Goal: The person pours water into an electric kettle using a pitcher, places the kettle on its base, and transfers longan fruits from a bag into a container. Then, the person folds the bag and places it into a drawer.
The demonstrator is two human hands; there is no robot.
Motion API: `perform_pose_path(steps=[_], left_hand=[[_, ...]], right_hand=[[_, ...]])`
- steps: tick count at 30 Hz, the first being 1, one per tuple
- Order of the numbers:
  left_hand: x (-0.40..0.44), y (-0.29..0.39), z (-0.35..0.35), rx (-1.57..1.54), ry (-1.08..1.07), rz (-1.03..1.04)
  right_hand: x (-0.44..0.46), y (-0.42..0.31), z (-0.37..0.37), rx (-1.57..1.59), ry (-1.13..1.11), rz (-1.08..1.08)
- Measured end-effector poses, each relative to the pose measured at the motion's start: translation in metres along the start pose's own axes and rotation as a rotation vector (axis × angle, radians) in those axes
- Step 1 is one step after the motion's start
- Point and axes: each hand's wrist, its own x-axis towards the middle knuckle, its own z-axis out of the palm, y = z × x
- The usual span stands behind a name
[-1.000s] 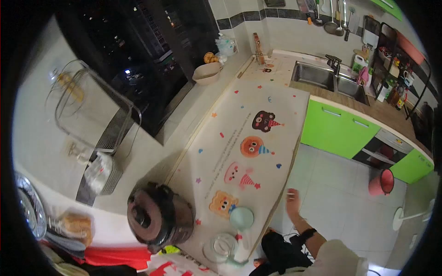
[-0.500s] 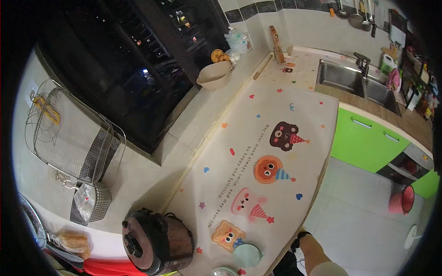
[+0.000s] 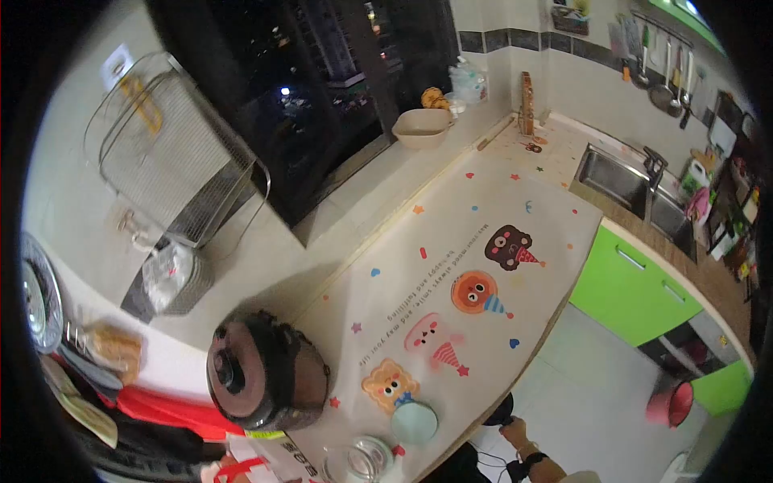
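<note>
Past the counter's front edge, my right hand [image 3: 515,435] shows low in the view, with a dark band at the wrist. Its fingers are closed on a dark rounded object [image 3: 499,409], partly hidden by the counter edge; its kind I cannot make out. My left hand cannot be picked out. Nearest on the counter lie a pale green round lid [image 3: 415,423] and an open clear glass jar [image 3: 366,459]. A brown and black electric pressure cooker [image 3: 270,370] stands to their left, lid on.
The printed counter mat [image 3: 435,225] runs toward a double sink [image 3: 616,173]. Wire baskets [image 3: 173,153] hang on the left wall. A beige basin [image 3: 423,129] sits on the window ledge. Green cabinets [image 3: 628,274] and a red bucket [image 3: 670,404] are at the right.
The view has tilted and shifted, so the cooker, lid and jar show differently. My right hand and the dark object have come into sight beside the counter edge.
</note>
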Motion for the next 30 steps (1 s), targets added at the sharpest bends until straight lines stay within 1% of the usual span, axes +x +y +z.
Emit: perform_pose_path(steps=[1, 2, 3, 5, 6, 7, 9, 10, 11, 12, 13, 14, 15, 16, 17, 18, 19, 20, 21, 22, 24, 25, 26, 27, 30], left_hand=[[0.003, -0.003, 0.005, -0.030, -0.009, -0.015], [0.006, -0.004, 0.010, 0.005, 0.043, 0.069], [0.009, -0.007, 0.018, 0.039, 0.091, 0.153], [0.011, -0.025, 0.034, -0.100, -0.146, -0.031], [0.007, -0.028, 0.043, -0.132, -0.151, -0.068], [0.006, -0.025, 0.048, -0.163, -0.156, -0.108], [0.008, -0.020, 0.053, -0.183, -0.105, -0.063], [0.007, -0.019, 0.055, -0.220, -0.081, -0.051], [0.007, -0.019, 0.057, -0.255, -0.048, -0.027], [0.006, -0.020, 0.060, -0.265, -0.048, -0.041], [0.006, -0.020, 0.062, -0.265, -0.040, 0.004], [0.009, -0.022, 0.059, -0.263, -0.032, 0.054], [0.012, -0.025, 0.047, -0.270, -0.037, 0.054], [0.016, -0.023, 0.026, -0.238, 0.051, 0.104], [0.017, -0.020, 0.003, -0.205, 0.137, 0.155], [0.013, -0.021, -0.040, -0.320, 0.250, 0.112], [0.005, -0.026, -0.075, -0.435, 0.356, 0.069], [-0.005, -0.030, -0.109, -0.469, 0.460, 0.071], [-0.016, -0.037, -0.136, -0.469, 0.561, 0.128], [-0.031, -0.046, -0.164, -0.466, 0.660, 0.181], [-0.067, -0.062, -0.209, -0.454, 0.837, 0.293], [-0.086, -0.068, -0.228, -0.450, 0.902, 0.356], [-0.105, -0.074, -0.244, -0.444, 0.963, 0.406], [-0.123, -0.078, -0.257, -0.441, 1.007, 0.443], [-0.166, -0.087, -0.277, -0.424, 1.099, 0.461]], right_hand=[[-0.012, 0.006, -0.011, -0.042, 0.063, 0.017], [-0.028, 0.016, -0.016, -0.061, 0.082, 0.075], [-0.044, 0.021, -0.025, -0.093, 0.073, 0.083], [-0.085, 0.033, -0.041, -0.151, 0.216, 0.048], [-0.102, 0.041, -0.051, -0.091, 0.206, 0.090], [-0.122, 0.049, -0.065, -0.132, 0.179, 0.096], [-0.157, 0.059, -0.090, -0.249, 0.252, -0.018], [-0.180, 0.033, -0.114, -0.098, 0.238, 0.082], [-0.192, 0.039, -0.128, -0.169, 0.260, 0.070], [-0.203, 0.035, -0.145, -0.146, 0.270, 0.085], [-0.220, 0.018, -0.166, -0.118, 0.286, 0.100], [-0.237, -0.027, -0.187, -0.097, 0.282, 0.089], [-0.256, -0.070, -0.204, -0.075, 0.279, 0.083], [-0.264, -0.076, -0.222, -0.215, 0.224, -0.014], [-0.272, -0.094, -0.234, -0.288, 0.248, -0.041], [-0.287, -0.140, -0.247, -0.356, 0.242, -0.085], [-0.296, -0.156, -0.252, -0.494, 0.356, -0.323], [-0.302, -0.187, -0.264, -0.376, 0.162, -0.109], [-0.302, -0.187, -0.271, -0.422, 0.143, -0.218], [-0.311, -0.229, -0.271, -0.474, 0.148, -0.259], [-0.318, -0.269, -0.270, -0.442, 0.132, -0.269], [-0.316, -0.277, -0.268, -0.500, 0.159, -0.359], [-0.320, -0.295, -0.263, -0.447, 0.168, -0.361], [-0.319, -0.297, -0.261, -0.461, 0.169, -0.362], [-0.310, -0.316, -0.245, -0.311, 0.047, -0.397]])
